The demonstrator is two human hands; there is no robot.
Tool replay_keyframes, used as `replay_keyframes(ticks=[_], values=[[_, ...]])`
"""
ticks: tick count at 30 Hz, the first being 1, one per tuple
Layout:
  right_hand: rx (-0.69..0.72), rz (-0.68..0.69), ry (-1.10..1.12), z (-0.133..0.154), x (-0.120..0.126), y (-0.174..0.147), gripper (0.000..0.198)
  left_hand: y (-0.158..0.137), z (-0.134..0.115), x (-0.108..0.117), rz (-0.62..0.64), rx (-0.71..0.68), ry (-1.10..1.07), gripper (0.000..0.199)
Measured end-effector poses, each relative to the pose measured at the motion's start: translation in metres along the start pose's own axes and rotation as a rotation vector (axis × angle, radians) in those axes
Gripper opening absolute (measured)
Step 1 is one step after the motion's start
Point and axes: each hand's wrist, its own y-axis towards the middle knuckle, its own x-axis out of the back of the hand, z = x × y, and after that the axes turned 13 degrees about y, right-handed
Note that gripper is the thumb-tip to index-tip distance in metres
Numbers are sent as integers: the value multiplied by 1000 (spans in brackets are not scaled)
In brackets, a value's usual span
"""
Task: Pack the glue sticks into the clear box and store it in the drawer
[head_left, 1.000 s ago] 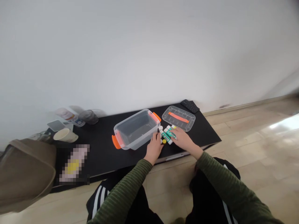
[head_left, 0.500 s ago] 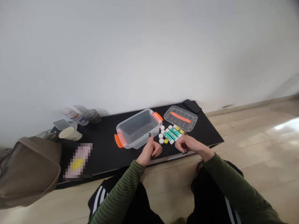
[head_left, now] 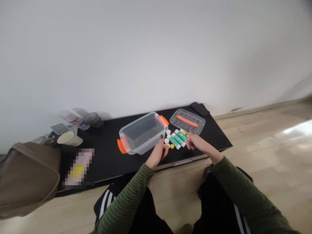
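Note:
A clear plastic box with orange handles stands uncovered on the black table. Just right of its near corner is my left hand, thumb raised and apart from its loosely bent fingers, with nothing visible in it. Beside its fingertips are several white caps and a yellow cap. Several green-and-white glue sticks lie side by side, with a yellow one at their far right. My right hand hovers at the right end of this row, fingers parted and pointing down, partly covering the sticks.
The clear lid with an orange strip lies behind the sticks, and a black keypad-like object sits at the back edge. To the left are a paper cup, a bottle, a dark jar and a brown bag.
My left hand has moved slightly forward and right toward the caps. My right hand has risen toward the glue sticks, its fingers loosening from a fist. The view has shifted slightly.

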Motion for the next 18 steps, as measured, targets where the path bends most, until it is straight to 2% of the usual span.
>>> replay_keyframes(ticks=[1,3,5,7,10,18], values=[[9,-117,-186,-3,5,1,67,1,3,-2,-84,-23,121,72],[23,-298,-506,-10,13,6,33,4,8,-6,-219,-118,392,40],[9,-357,-687,-17,18,13,18,9,14,-12,-295,-216,626,17],[-12,-338,-755,-23,18,20,20,16,21,-18,-316,-238,783,19],[-60,-332,-801,-26,14,28,23,26,30,-26,-302,-195,907,21],[-137,-289,-823,-25,7,36,30,32,33,-32,-288,-187,985,13]])
